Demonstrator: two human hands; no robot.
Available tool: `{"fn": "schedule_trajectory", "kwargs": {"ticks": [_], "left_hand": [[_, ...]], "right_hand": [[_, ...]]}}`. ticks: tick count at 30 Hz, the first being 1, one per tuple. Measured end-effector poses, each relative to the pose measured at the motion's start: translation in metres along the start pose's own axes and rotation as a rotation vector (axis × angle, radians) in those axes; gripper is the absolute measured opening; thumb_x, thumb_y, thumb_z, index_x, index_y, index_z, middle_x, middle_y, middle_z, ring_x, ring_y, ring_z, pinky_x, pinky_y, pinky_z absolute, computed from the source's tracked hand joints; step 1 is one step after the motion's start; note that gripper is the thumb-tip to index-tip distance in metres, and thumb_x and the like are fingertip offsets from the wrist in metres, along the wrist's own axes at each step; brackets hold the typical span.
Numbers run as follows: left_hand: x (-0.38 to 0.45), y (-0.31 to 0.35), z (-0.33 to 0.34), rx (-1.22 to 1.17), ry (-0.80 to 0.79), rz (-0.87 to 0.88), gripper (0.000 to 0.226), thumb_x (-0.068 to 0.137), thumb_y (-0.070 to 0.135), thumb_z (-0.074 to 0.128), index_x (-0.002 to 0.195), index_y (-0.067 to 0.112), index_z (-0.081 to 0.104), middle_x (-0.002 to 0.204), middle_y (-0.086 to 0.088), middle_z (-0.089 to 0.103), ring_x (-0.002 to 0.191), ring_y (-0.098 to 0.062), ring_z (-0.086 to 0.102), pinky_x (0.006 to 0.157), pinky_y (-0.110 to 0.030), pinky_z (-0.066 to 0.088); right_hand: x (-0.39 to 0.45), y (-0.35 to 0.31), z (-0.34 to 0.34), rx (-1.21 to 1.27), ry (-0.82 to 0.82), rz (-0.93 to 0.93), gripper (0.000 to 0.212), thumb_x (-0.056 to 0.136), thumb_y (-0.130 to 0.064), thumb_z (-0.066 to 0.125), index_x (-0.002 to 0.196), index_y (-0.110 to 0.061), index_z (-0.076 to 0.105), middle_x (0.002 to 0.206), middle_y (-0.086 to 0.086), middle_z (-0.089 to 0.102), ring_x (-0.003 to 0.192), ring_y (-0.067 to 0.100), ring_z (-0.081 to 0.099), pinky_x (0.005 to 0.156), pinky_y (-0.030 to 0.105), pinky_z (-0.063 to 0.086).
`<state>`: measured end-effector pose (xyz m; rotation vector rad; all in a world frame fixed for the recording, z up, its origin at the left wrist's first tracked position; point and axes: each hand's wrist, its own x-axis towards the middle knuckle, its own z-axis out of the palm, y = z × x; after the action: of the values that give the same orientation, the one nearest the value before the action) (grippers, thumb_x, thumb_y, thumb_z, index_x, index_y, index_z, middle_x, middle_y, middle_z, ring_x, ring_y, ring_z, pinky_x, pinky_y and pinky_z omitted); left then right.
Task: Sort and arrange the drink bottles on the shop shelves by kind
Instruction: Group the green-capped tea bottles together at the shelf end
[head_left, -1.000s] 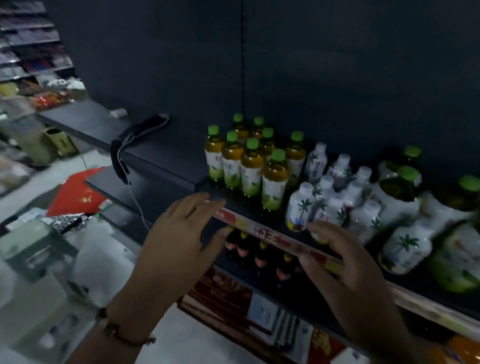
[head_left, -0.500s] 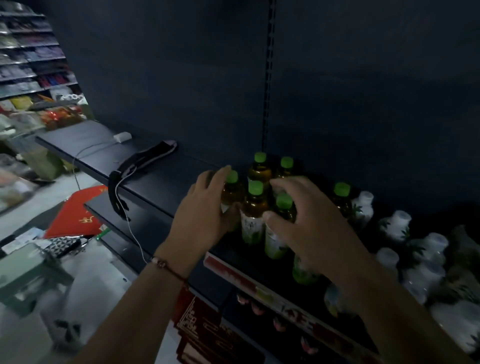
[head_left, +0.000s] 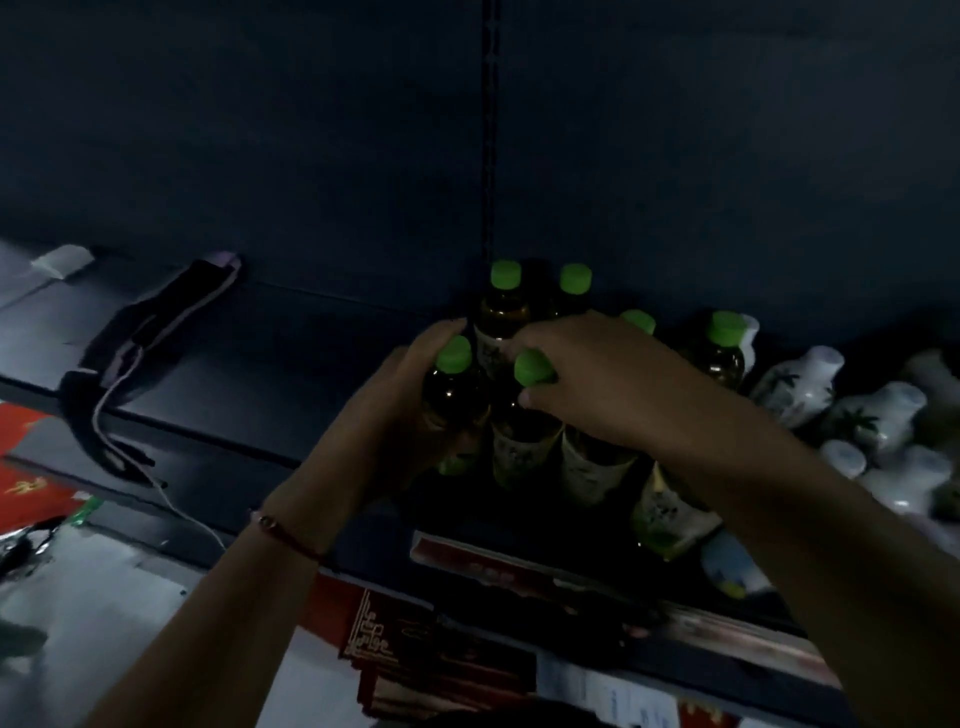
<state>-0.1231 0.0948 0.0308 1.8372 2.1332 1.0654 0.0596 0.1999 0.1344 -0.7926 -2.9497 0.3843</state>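
While the left hand (head_left: 410, 410) wraps its fingers round one green-capped bottle (head_left: 454, 395), the right hand (head_left: 597, 384) pinches another bottle's cap (head_left: 532, 366) on the shelf (head_left: 291, 395).

Both arms outstretched — left hand (head_left: 400, 410) (curled), right hand (head_left: 597, 379)

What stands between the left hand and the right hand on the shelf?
In the head view, two green-capped tea bottles: the left hand grips one, the right hand touches the other.
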Motion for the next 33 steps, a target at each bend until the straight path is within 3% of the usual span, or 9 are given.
{"fn": "schedule_trajectory", "kwargs": {"ticks": [2,4,6,8,12,17,21,29,33], "left_hand": [[0.001,-0.013,-0.005,-0.084,-0.06,0.055,0.117,0.06,0.037,0.088,0.15,0.052,0.015,0.146,0.014,0.043,0.131,-0.014,0.05,0.102,-0.045,0.048],[0.001,-0.013,-0.01,-0.176,-0.133,0.043,0.125,0.067,0.019,0.09,0.153,0.047,0.004,0.15,0.029,0.03,0.131,0.011,0.041,0.104,-0.022,0.042],[-0.005,-0.017,-0.01,-0.28,-0.175,0.101,0.118,0.075,0.003,0.083,0.157,0.018,0.0,0.157,0.015,0.021,0.127,0.024,0.036,0.103,-0.005,0.034],[-0.017,-0.025,-0.007,-0.277,-0.233,0.152,0.117,0.072,0.015,0.087,0.158,0.017,0.006,0.155,0.014,0.033,0.131,0.013,0.043,0.102,-0.011,0.042],[-0.029,-0.034,-0.01,-0.363,-0.244,0.026,0.095,0.068,0.032,0.088,0.138,0.054,0.029,0.121,0.044,0.051,0.115,0.017,0.053,0.089,-0.009,0.047],[-0.042,-0.039,0.001,-0.478,-0.313,-0.053,0.063,0.066,0.045,0.089,0.119,0.047,0.055,0.122,0.014,0.056,0.108,0.001,0.06,0.092,-0.035,0.056],[-0.058,-0.044,0.011,-0.542,-0.336,-0.095,0.082,0.067,0.032,0.091,0.136,0.043,0.046,0.132,0.016,0.056,0.119,0.0,0.057,0.099,-0.037,0.053],[-0.067,-0.04,0.009,-0.479,-0.302,-0.095,0.078,0.073,0.032,0.087,0.138,0.038,0.045,0.123,0.023,0.064,0.111,0.008,0.059,0.096,-0.032,0.055],[-0.062,-0.028,-0.007,-0.484,-0.317,-0.065,0.101,0.072,0.031,0.087,0.152,0.037,0.026,0.137,0.023,0.053,0.122,0.01,0.052,0.103,-0.029,0.05]], "right_hand": [[-0.001,-0.007,0.002,-0.004,0.02,0.057,0.028,0.087,-0.031,0.067,0.113,-0.021,0.063,0.105,-0.005,0.065,0.095,0.014,0.06,0.077,0.029,0.047],[-0.003,-0.013,0.003,0.002,0.026,0.118,0.031,0.087,-0.033,0.067,0.118,-0.026,0.061,0.107,-0.009,0.063,0.093,0.009,0.056,0.072,0.026,0.043],[-0.004,-0.018,0.004,0.0,0.02,0.179,0.037,0.087,-0.034,0.067,0.124,-0.032,0.058,0.112,-0.01,0.06,0.093,0.006,0.049,0.071,0.023,0.036],[-0.006,-0.023,0.002,0.009,0.013,0.233,0.04,0.087,-0.034,0.068,0.126,-0.034,0.057,0.117,-0.008,0.06,0.094,0.005,0.048,0.072,0.023,0.035],[-0.01,-0.031,-0.005,0.007,-0.036,0.306,0.039,0.085,-0.035,0.07,0.123,-0.033,0.06,0.111,-0.009,0.063,0.089,0.006,0.053,0.06,0.014,0.035],[-0.016,-0.042,-0.006,0.001,-0.045,0.326,0.038,0.084,-0.034,0.072,0.12,-0.032,0.061,0.103,-0.012,0.061,0.086,0.006,0.055,0.063,0.013,0.037],[-0.021,-0.043,-0.002,0.004,-0.009,0.329,0.036,0.084,-0.034,0.073,0.118,-0.034,0.061,0.091,-0.018,0.055,0.075,-0.004,0.049,0.062,0.014,0.036],[-0.028,-0.041,0.0,0.114,0.011,0.317,0.043,0.084,-0.033,0.073,0.125,-0.035,0.06,0.113,-0.013,0.065,0.1,0.005,0.06,0.078,0.019,0.046],[-0.043,-0.036,0.0,0.214,0.093,0.336,0.06,0.083,-0.039,0.073,0.138,-0.037,0.048,0.136,-0.013,0.054,0.119,0.002,0.05,0.093,0.017,0.04]]}}
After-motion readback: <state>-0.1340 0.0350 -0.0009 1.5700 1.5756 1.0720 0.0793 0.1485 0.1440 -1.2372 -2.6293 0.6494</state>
